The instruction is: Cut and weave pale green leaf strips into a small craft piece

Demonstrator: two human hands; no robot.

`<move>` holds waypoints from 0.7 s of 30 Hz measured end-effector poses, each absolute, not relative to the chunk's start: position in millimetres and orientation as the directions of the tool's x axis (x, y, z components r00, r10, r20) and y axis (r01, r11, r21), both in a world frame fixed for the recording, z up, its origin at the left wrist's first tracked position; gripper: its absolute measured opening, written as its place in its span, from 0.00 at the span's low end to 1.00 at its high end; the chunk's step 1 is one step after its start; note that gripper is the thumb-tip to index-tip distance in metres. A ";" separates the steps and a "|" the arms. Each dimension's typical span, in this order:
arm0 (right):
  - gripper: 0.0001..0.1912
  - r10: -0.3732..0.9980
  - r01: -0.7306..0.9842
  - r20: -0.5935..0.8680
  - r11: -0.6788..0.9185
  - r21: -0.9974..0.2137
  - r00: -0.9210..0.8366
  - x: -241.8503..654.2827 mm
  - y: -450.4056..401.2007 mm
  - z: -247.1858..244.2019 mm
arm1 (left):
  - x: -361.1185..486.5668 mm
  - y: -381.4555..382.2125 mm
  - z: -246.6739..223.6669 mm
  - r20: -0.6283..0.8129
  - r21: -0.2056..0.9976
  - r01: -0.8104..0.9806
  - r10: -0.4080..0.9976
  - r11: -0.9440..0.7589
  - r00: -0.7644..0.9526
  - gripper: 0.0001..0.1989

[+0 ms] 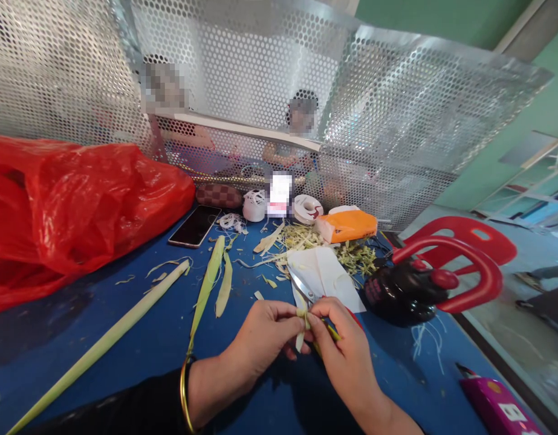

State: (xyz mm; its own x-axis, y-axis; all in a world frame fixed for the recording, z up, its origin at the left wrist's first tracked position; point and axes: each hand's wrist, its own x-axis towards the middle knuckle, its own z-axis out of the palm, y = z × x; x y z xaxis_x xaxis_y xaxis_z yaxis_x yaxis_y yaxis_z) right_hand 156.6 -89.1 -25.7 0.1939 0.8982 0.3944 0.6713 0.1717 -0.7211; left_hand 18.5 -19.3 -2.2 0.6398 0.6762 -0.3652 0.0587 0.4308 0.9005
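Note:
My left hand (270, 329) and my right hand (340, 338) meet at the front middle of the table, each pinching a small folded strip of pale green leaf (300, 342). The strip's lower end hangs down between the fingers. Just beyond the fingertips lies a pair of scissors (301, 284), blades on a white paper sheet (333, 275); my right hand partly hides the red handles. Left of my hands are a green leaf strip (210, 284), a shorter strip (223, 290) and a long pale stalk (110, 335).
A red plastic bag (79, 211) fills the left side. Along the back are a phone (196, 226), white string (254, 206), a ribbon spool (307, 209) and an orange packet (349, 225). Plant scraps (360, 258) surround the paper. A black pot (396, 296) with red handle stands right.

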 end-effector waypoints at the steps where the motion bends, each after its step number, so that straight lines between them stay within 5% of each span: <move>1: 0.10 0.899 0.668 0.397 0.179 -0.722 0.188 156.5 -89.5 -26.2 | 18.5 -19.5 -1.3 -0.369 0.898 0.055 0.677 0.438 0.637 0.08; 14: 0.06 0.821 0.785 0.569 0.332 -0.524 0.033 158.1 -92.3 -24.1 | 19.4 -18.5 -3.5 -0.409 0.852 -0.015 0.683 0.523 0.605 0.08; 21: 0.07 0.882 0.597 0.427 0.235 -0.767 0.202 153.1 -90.7 -23.0 | 20.1 -20.3 2.5 -0.350 0.904 0.020 0.712 0.428 0.609 0.08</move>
